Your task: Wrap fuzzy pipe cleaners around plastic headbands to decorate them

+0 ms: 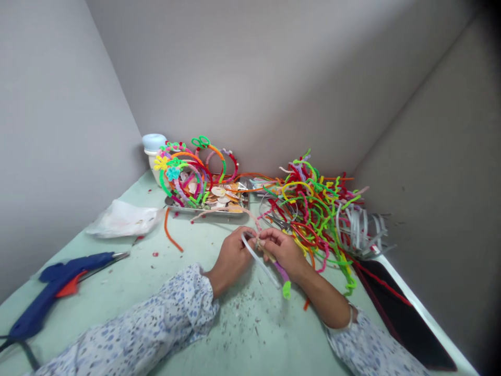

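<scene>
My left hand (pixel 231 254) and my right hand (pixel 282 248) meet over the pale green table (pixel 129 292), both closed on a thin white plastic headband (pixel 261 265). The fingers of both pinch a fuzzy pipe cleaner (pixel 282 272) against the band; its purple and green end hangs down under my right palm. A pale pink strand runs from the pinch up toward the tray. Both wrists rest near the tabletop.
A metal tray (pixel 207 204) holds finished colourful headbands and shells. A heap of pipe cleaners (pixel 313 209) and bare white headbands (pixel 360 230) lie at right. A blue glue gun (pixel 55 284) lies at left, crumpled plastic (pixel 121 218) behind it, a white jar (pixel 153 149) in the corner.
</scene>
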A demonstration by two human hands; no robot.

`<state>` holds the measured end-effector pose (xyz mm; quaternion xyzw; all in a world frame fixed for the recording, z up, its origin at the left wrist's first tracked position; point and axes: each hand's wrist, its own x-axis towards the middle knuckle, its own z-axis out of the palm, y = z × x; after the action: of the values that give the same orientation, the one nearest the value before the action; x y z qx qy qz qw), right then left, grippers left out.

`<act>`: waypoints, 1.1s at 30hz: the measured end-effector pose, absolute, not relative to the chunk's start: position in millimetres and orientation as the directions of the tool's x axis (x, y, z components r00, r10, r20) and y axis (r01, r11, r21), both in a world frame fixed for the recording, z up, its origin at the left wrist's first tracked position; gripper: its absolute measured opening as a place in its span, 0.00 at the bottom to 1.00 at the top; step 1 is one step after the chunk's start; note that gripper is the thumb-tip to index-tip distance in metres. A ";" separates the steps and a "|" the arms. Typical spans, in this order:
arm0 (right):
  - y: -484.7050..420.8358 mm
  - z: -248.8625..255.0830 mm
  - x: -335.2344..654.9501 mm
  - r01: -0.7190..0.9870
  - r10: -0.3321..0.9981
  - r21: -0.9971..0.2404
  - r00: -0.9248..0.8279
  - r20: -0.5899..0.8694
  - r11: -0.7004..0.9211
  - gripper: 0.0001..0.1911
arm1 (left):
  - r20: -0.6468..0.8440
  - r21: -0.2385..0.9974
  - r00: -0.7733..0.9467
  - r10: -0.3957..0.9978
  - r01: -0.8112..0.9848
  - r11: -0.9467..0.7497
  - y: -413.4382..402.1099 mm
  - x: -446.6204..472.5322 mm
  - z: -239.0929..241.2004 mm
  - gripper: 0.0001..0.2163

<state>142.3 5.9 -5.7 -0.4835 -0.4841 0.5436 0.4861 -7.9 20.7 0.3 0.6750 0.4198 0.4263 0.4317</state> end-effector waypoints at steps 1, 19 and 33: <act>5.9 -5.3 142.7 -0.060 0.996 -0.996 -0.063 -0.060 -0.063 0.10 | 0.213 0.941 0.293 0.932 0.194 -0.276 20.7 -8.2 0.3 0.06; 3.4 0.3 153.4 -0.015 0.974 -0.997 -0.213 -0.076 -0.081 0.09 | 0.179 0.972 0.346 0.921 0.086 -0.221 18.4 -6.7 -4.6 0.05; 4.3 4.8 142.7 0.040 0.978 -0.985 -0.120 -0.173 -0.170 0.07 | 0.204 0.962 0.347 0.915 0.101 -0.253 21.4 -6.4 -10.3 0.03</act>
<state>142.7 4.3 4.8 -0.5167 -0.4922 0.5638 0.4158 -6.4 21.4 -10.3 0.6672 0.3808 0.4259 0.4779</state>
